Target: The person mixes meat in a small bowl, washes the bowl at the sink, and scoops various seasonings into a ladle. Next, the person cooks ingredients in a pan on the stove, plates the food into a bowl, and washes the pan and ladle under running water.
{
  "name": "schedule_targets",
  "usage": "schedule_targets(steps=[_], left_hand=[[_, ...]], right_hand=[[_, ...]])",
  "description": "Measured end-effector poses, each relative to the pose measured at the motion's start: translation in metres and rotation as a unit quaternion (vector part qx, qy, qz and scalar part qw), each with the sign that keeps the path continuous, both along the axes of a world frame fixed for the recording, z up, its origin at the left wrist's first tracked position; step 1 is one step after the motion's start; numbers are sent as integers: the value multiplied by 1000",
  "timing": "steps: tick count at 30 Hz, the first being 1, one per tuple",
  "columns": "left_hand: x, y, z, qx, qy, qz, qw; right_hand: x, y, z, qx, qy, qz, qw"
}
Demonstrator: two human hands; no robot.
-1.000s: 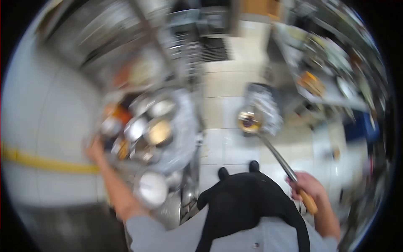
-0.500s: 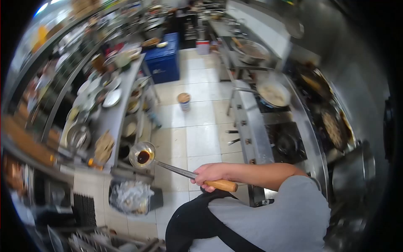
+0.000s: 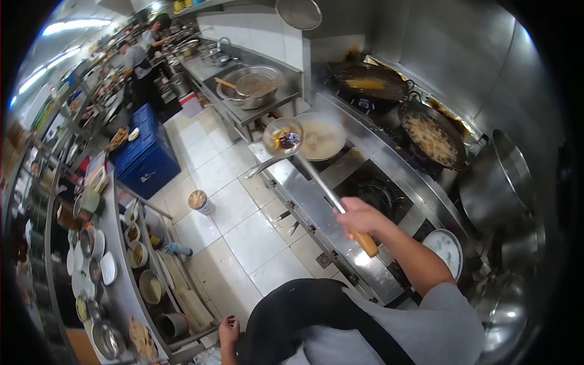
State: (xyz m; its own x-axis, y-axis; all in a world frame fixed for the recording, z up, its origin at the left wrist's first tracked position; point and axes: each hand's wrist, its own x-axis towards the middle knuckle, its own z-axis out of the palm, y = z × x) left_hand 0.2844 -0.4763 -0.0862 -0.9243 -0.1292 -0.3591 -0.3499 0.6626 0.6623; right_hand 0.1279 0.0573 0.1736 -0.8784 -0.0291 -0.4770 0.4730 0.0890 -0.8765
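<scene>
One ladle (image 3: 319,182), dark sauce inside; right hand (image 3: 359,218) fingers closed round it. One pan (image 3: 325,139), two woks (image 3: 372,91) nearby. Left hand (image 3: 229,331) holds nothing, fingers loosely bent.

Under you runs a floor of pale square tiles (image 3: 234,201) with a small drain grate (image 3: 323,260), and a long steel counter (image 3: 126,275) lines its left side. To your right, stainless-steel wall panels (image 3: 426,36) meet a white wall (image 3: 267,39) — strip lights (image 3: 76,25) glow on the ceiling, far left.
</scene>
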Motion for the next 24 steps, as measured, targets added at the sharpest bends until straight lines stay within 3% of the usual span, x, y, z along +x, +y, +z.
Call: schedule_targets(steps=[1,3,4,6,8,10,14,16,17,18,19,20,22,24], left_hand=[[-25,-5,5,-3,-17,0,1000],[-82,-17,-1,20,-4,-9,1000],[-111,-20,-3,43,14,-7,999],[-180,-9,1,55,28,-35,997],[-250,10,0,95,66,-75,990],[-317,60,33,183,24,-80,980],[-423,169,120,426,-102,-122,890],[-470,210,141,526,-268,-69,804],[-503,231,142,525,-287,-78,798],[-523,251,143,505,-376,-145,763],[-537,264,138,480,-458,-210,718],[-546,269,128,480,-463,-212,714],[-559,278,114,454,-564,-250,643],[-561,282,106,452,-584,-245,628]], right_hand=[[-12,9,-5,1,-4,-13,1000],[-36,26,-16,237,6,-34,971],[-43,34,-30,239,-1,-45,970],[-64,49,-58,388,46,-71,918],[-86,57,-77,453,35,-85,887],[-103,62,-95,566,12,-87,819],[-127,54,-109,562,-54,-123,816],[-131,15,-80,437,-85,-201,873],[-121,13,-125,410,58,-197,889],[-130,-6,-96,276,-75,-233,929],[-132,-15,-82,201,-98,-255,941],[-136,-20,-75,124,-118,-275,946],[-135,-14,-68,94,-137,-277,947],[-139,-13,-63,61,-156,-279,946]])
